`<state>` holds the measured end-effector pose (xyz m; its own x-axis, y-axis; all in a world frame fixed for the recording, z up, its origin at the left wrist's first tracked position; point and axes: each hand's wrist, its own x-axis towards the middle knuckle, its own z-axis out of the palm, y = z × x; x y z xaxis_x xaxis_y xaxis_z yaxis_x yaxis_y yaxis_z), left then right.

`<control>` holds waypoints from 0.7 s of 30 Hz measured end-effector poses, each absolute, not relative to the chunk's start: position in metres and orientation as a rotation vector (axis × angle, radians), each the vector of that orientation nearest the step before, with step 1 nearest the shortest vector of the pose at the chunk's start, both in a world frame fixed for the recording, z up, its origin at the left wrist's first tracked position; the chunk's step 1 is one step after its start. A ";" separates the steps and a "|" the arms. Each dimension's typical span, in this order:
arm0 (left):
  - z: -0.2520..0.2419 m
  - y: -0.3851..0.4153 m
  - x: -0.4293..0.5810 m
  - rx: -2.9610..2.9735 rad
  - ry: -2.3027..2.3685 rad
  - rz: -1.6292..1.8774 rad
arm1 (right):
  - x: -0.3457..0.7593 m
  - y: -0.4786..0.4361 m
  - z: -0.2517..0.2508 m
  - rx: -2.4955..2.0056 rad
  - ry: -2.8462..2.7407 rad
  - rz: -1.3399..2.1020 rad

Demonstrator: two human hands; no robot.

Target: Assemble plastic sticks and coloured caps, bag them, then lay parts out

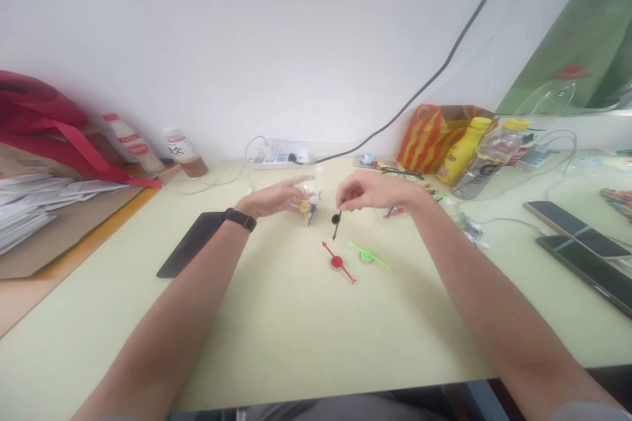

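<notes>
Between the fingertips of my right hand point(368, 191) hangs a black arrow spinner point(336, 219), its arrowhead pointing down above the table. My left hand point(279, 197), with a dark band on the wrist, is closed around a clear plastic bag point(311, 183). A yellow spinner point(305, 208) and a blue piece show at the lower part of that bag. On the table nearer me lie a red arrow spinner point(336, 262) and, just right of it, a green spinner point(366, 256).
Left of my left hand lies a dark flat pad point(192, 247). Bottles point(186, 152) and a power strip point(279, 156) line the wall. At right are a striped bag point(424, 138), more bottles point(464, 151), glasses point(402, 173), small packets and two phones point(577, 229).
</notes>
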<state>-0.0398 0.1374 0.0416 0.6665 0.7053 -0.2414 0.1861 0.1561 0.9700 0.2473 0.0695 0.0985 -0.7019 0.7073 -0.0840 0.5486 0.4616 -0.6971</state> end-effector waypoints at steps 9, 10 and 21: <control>0.041 0.129 -0.019 1.536 0.682 0.608 | 0.273 0.058 0.125 -1.142 -1.812 0.627; 0.041 0.128 -0.017 1.563 0.670 0.599 | 0.275 0.060 0.125 -1.149 -1.761 0.579; 0.045 0.114 0.000 1.741 0.666 0.507 | 0.258 0.062 0.119 -1.174 -1.855 0.473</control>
